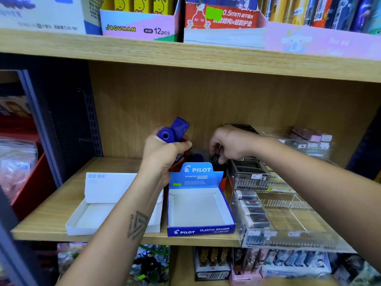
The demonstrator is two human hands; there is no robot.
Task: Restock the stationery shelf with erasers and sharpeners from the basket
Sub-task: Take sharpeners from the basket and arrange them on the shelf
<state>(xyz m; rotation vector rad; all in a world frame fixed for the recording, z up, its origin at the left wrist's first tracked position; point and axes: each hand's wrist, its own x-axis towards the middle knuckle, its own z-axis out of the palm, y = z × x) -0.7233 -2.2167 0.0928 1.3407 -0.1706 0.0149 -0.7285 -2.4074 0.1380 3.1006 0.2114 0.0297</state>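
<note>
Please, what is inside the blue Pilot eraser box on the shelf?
The blue Pilot box shows only its bare white bottom; no erasers lie in it. Its front wall hides a narrow strip of the bottom. Behind its raised flap, dark blue and red items are partly covered, so I cannot identify them.

Bright, even light from above; shelf recess shadowed at 12 o'clock; wide-angle bowing and soft blur toward all edges.

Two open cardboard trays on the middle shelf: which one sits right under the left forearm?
The plain white tray, left of the blue Pilot eraser box. The left forearm crosses over it, and the left hand holds blue sharpeners above. The Pilot box lies uncovered.
</note>
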